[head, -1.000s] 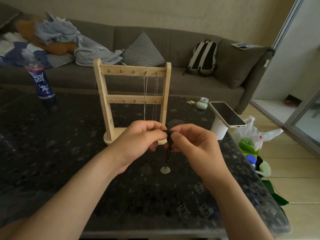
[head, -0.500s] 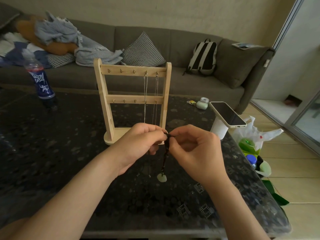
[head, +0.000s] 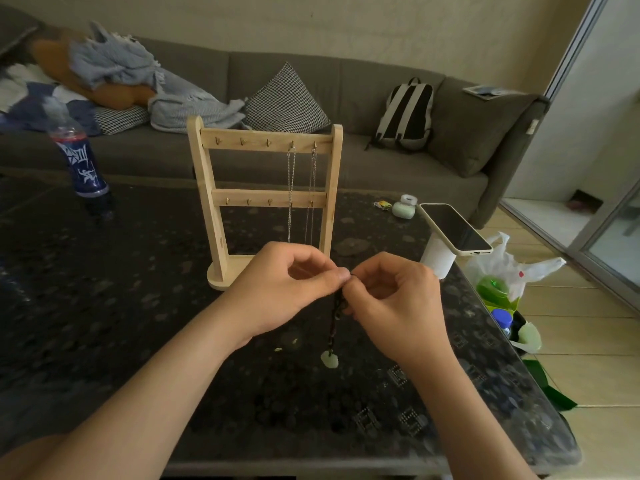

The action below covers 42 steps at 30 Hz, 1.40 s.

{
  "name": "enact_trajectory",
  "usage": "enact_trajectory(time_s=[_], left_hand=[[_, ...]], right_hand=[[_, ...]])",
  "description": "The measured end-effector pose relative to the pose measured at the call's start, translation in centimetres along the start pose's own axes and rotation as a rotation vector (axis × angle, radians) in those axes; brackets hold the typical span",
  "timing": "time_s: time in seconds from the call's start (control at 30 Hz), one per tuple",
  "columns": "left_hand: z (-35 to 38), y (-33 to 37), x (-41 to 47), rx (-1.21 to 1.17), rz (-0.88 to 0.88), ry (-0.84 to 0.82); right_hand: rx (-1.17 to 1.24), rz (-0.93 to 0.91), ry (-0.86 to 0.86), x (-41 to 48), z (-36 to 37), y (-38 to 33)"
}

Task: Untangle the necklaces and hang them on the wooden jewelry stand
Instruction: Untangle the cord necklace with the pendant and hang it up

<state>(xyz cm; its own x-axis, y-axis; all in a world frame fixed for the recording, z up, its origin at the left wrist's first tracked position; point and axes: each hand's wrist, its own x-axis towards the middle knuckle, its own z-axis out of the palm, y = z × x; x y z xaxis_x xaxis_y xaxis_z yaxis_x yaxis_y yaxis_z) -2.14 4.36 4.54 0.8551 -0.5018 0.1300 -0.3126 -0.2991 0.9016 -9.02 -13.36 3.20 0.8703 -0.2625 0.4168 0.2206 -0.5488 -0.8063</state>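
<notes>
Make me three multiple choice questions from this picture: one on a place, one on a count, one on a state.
1. Where is the phone? A) on the sofa B) on a white holder on the table C) on the floor
2. How many top-bar hooks of the wooden stand carry a chain? A) none B) two C) five
3. The dark cord necklace is: A) hung on the stand B) coiled on the table C) pinched by the left hand and right hand
Answers: B, it lies tilted on the holder; B, chains hang from the two rightmost hooks; C, both pinch its top, pale pendant hanging below.
</notes>
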Motion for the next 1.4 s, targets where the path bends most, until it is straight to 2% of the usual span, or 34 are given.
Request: enact_trajectory(time_s=[0.3,0.4,0.57,0.7,0.77,0.83,1.0,1.23,1.3,1.4], left_hand=[[0.1,-0.3,-0.1,0.197,0.074,-0.017],[0.6,-0.3,0.1,0.199,0.054,0.010],[0.8,-0.3,0.4,0.030,-0.124,0.013],[0.5,-0.2,0.5,-0.175,-0.228,-0.030],[0.5,-0.3,0.5,-0.225,-0.245,-0.045],[0.4,-0.3,0.4,-0.236,-0.254,-0.054],[0.4,-0.2,0.3,-0.207,-0.235,-0.032],[0.5,-0.1,0.2,-0.129,-0.236,-0.043],[0.5,-0.3,0.3,-0.090,-0.250,-0.047],[0.6,-0.6,0.3,-0.048,-0.281,-0.041]], right_hand=[[0.117,0.153,-0.127,0.1,-0.1,-0.1],[0.188,0.157,-0.147,0.1,0.0,-0.3],[0.392,0.183,-0.127,0.1,0.3,-0.2],[0.404,0.233,0.023,0.2,0.4,0.0],[0.413,0.208,0.018,0.2,0.4,-0.3],[0.373,0.153,-0.034,0.2,0.4,-0.3],[0.084,0.029,-0.149,0.0,0.5,-0.5],[-0.123,-0.082,-0.062,-0.1,0.9,-0.1],[-0.085,-0.031,-0.016,0.1,1.1,0.3],[0.197,0.208,0.003,0.5,0.7,0.0]])
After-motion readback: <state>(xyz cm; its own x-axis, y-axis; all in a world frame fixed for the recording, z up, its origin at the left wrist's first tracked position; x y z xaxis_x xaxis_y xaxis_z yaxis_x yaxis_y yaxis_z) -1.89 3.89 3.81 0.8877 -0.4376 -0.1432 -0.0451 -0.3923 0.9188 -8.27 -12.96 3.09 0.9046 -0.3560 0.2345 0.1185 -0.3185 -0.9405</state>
